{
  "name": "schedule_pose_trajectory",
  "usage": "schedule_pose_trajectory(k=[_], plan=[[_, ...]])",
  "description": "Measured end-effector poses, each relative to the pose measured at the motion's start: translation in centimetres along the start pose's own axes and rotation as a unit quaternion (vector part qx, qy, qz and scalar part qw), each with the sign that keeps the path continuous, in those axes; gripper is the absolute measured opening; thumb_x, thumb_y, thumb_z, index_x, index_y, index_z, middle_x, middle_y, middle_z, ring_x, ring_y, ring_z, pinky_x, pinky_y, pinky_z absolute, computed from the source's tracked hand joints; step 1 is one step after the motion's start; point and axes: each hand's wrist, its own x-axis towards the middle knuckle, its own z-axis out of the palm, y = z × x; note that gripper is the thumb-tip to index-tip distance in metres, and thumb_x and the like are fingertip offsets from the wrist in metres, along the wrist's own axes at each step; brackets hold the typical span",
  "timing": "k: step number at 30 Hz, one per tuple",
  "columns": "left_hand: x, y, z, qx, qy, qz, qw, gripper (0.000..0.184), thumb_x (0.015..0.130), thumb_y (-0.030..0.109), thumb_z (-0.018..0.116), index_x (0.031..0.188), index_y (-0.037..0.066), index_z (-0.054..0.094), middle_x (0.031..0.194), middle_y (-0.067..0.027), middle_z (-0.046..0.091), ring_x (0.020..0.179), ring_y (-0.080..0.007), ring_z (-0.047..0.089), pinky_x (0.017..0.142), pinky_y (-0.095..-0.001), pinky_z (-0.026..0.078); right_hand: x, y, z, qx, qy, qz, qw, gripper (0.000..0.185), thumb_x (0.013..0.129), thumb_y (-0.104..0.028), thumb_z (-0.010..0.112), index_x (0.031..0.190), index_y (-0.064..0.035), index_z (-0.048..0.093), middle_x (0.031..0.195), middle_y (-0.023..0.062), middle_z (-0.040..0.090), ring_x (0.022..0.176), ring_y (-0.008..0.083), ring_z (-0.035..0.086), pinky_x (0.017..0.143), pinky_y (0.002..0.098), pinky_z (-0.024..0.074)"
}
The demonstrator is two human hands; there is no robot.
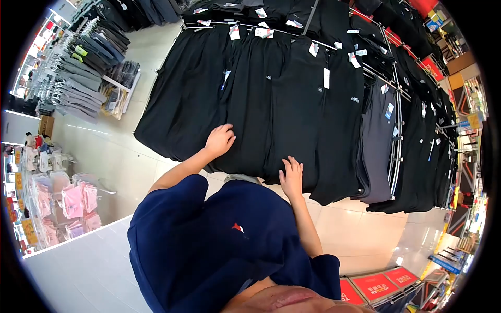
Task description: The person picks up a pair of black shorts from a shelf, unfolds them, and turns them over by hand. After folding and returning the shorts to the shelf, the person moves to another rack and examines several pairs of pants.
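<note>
Several pairs of black trousers with white tags hang side by side from a metal rack. My left hand rests on the black fabric left of the middle, its fingers bent and slightly apart, holding nothing that shows. Lower down and to the right, my right hand touches the front of another black pair near its lower part, with the fingers spread. A dark grey pair hangs further right, beyond the reach of both hands.
Grey garments hang on a rack at the upper left. Pink packaged items hang at the lower left beside a white panel. Red signs stand at the lower right. More black clothes hang at the right, over a tiled floor.
</note>
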Motion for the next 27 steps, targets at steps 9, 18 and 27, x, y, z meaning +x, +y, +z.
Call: schedule_pose_trajectory(k=[9, 18, 27], plan=[[12.5, -4.8, 2.1, 0.089, 0.038, 0.032, 0.995, 0.068, 0.091, 0.025, 0.066, 0.154, 0.017, 0.042, 0.166, -0.0145, 0.024, 0.155, -0.034, 0.018, 0.123, -0.0576, 0.016, 13.7, -5.3, 3.2, 0.035, -0.105, -0.105, 0.988, 0.064, 0.086, -0.004, 0.067, 0.146, -0.0029, 0.044, 0.152, 0.0212, 0.042, 0.143, 0.0367, 0.04, 0.119, 0.0484, 0.033], [13.1, -9.9, -0.2, 0.05, 0.031, 0.047, 0.997, 0.069, 0.094, 0.034, 0.064, 0.157, 0.022, 0.037, 0.167, -0.0115, 0.022, 0.155, -0.0283, 0.019, 0.122, -0.0608, 0.013, 21.6, 0.1, 7.7, -0.143, -0.152, 0.053, 0.977, 0.066, 0.098, -0.025, 0.06, 0.155, -0.0045, 0.034, 0.163, 0.018, 0.031, 0.152, 0.0318, 0.028, 0.121, 0.0617, 0.0192], [34.2, -9.8, -2.1, 0.029, 0.191, 0.093, 0.977, 0.066, 0.097, 0.041, 0.06, 0.156, 0.021, 0.039, 0.167, -0.0114, 0.024, 0.154, -0.0301, 0.022, 0.122, -0.0551, 0.019, 38.9, -1.7, 6.2, -0.173, -0.054, -0.088, 0.98, 0.072, 0.09, -0.006, 0.061, 0.156, -0.0051, 0.032, 0.164, 0.0176, 0.027, 0.151, 0.0333, 0.03, 0.121, 0.0573, 0.0258]])
